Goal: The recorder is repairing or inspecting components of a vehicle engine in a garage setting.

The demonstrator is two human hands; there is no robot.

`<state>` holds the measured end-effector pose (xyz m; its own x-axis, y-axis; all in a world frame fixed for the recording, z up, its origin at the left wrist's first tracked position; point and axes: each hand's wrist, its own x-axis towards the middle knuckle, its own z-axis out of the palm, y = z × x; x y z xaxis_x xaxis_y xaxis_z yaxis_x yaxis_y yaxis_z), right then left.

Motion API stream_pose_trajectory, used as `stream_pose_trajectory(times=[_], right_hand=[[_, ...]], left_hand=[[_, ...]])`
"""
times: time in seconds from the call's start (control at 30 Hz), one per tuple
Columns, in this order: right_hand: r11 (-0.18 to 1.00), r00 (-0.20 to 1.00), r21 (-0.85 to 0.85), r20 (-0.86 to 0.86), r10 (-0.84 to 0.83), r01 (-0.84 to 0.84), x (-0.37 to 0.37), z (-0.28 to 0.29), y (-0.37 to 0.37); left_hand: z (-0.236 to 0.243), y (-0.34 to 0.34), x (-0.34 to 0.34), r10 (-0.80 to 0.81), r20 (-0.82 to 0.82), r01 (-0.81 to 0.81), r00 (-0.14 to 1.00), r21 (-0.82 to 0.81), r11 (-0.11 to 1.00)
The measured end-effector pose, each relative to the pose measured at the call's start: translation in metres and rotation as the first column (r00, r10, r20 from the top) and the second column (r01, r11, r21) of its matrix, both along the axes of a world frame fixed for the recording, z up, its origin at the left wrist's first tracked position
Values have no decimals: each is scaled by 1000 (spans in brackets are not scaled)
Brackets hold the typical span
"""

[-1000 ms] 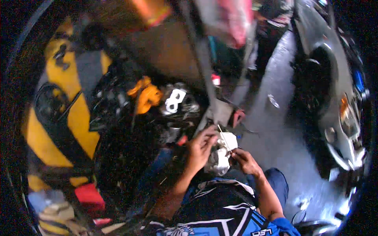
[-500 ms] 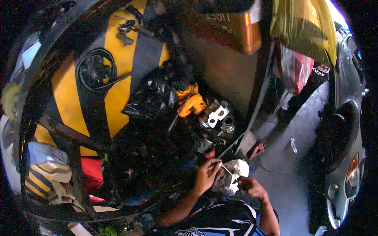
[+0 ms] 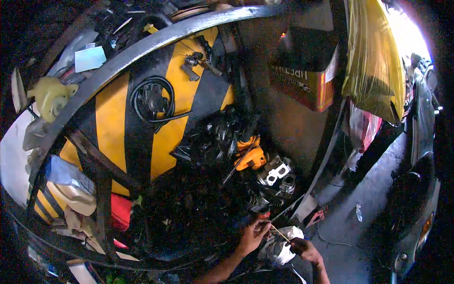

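Note:
A thin pale stick (image 3: 281, 234) slants between my two hands. My left hand (image 3: 254, 235) is closed, its fingertips pinched at the stick's upper left end. My right hand (image 3: 306, 251) curls around the lower right end, where the fingers hide the tip. Just below and behind the stick is a crumpled white plastic bag (image 3: 287, 254); its contents cannot be made out. Beyond my hands sits a greasy metal engine part (image 3: 285, 183) with a white gasket-like plate (image 3: 277, 174) on top. An orange plastic part (image 3: 251, 156) lies beside it.
A yellow-and-black striped surface (image 3: 111, 137) holds a coiled black hose (image 3: 153, 100). A metal rim (image 3: 156, 35) curves around this area. At the back stands a cardboard box (image 3: 302, 87); yellow plastic sheeting (image 3: 373, 61) hangs at right, near a vehicle (image 3: 423, 189).
My view has tilted, so the scene appears lower and farther right. Both hands stay on the stick, with the right hand slightly lower relative to the left.

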<state>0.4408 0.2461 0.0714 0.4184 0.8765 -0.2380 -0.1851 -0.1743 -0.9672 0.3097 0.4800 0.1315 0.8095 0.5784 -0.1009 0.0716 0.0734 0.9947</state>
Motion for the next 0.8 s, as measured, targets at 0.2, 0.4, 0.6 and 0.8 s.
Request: stream_pose_trajectory(times=[0.2,0.4,0.6,0.8], right_hand=[[997,1000,-70,20,-20,22,-1,10,4],[999,999,-43,39,-1,3,-4,-19,-2],[1000,999,20,-43,-9,10,-5,-39,-8],[1000,999,-28,-48,14,-15,-3,-59,-9]], left_hand=[[12,-1,3,-10,-50,13,999,44,999],[6,-2,-1,-28,-36,31,999,80,996],[4,-2,-5,-38,-100,33,994,-45,998],[-7,-1,-5,-24,-39,21,999,-66,998]])
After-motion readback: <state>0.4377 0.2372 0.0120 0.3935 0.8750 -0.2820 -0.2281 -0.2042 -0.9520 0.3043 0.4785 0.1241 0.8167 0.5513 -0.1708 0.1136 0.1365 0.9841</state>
